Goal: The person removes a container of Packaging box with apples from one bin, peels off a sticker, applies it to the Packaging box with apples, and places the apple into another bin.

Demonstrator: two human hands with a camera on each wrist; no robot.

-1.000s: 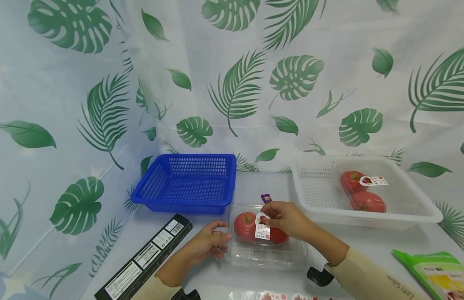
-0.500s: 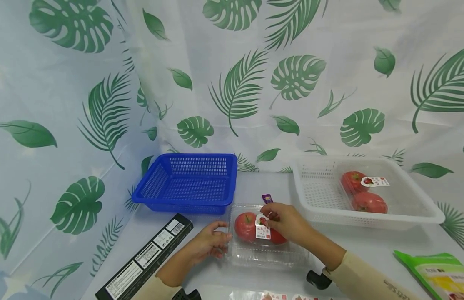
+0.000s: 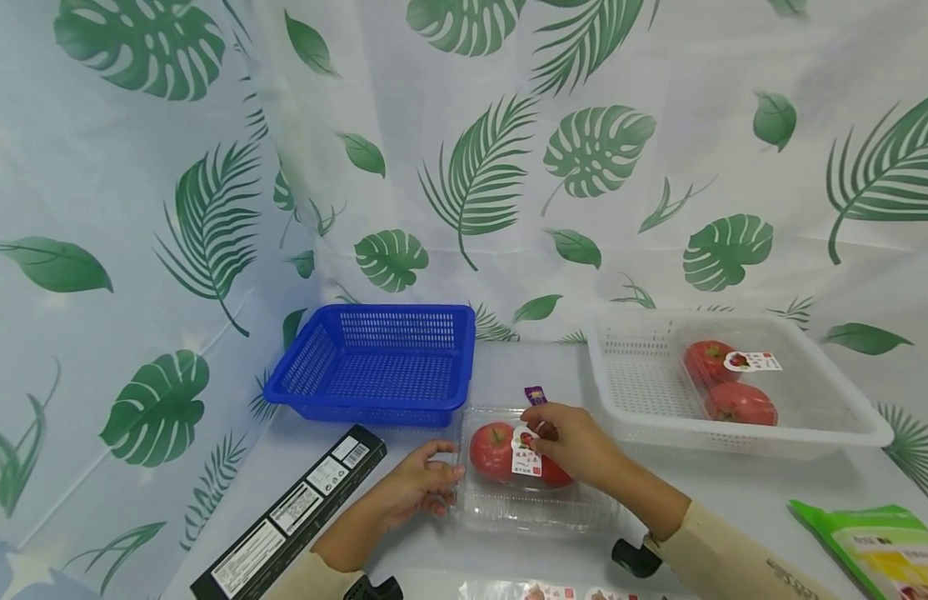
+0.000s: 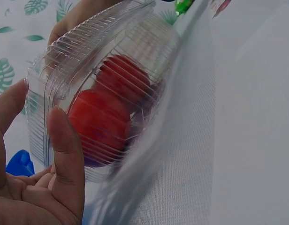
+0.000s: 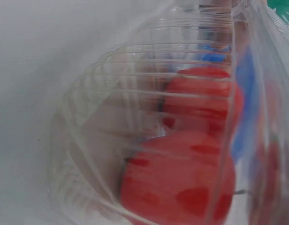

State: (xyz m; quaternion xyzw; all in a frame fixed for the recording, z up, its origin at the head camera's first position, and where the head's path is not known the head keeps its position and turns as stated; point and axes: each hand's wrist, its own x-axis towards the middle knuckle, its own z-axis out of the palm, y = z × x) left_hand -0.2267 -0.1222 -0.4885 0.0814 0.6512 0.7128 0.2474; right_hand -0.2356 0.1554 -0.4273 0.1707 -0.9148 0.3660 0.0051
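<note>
A clear plastic clamshell box (image 3: 539, 512) holding two red tomato-like fruits (image 3: 491, 451) sits mid-table in the head view. My left hand (image 3: 422, 482) holds its left side; in the left wrist view the thumb (image 4: 64, 145) lies along the near side, the forefinger at the corner. At the lid, my right hand (image 3: 580, 442) has its bent thumb and forefinger at the upper right edge of a white label (image 3: 526, 463) with a red fruit picture. How firmly they grip it is hard to see. In the right wrist view the box (image 5: 97, 89) shows close up.
A blue basket (image 3: 370, 417) stands behind left. To the right, a white basket (image 3: 741, 435) holds another labelled box of red fruits (image 3: 741, 404). A long black box (image 3: 291, 508), a purple packet (image 3: 535, 395), a green bag (image 3: 876, 546) and a label strip (image 3: 554, 591) lie around.
Both hands and the box stay almost in place. The right forearm has shifted slightly left, and the right fingers have moved a little at the label. The head view tilts slightly.
</note>
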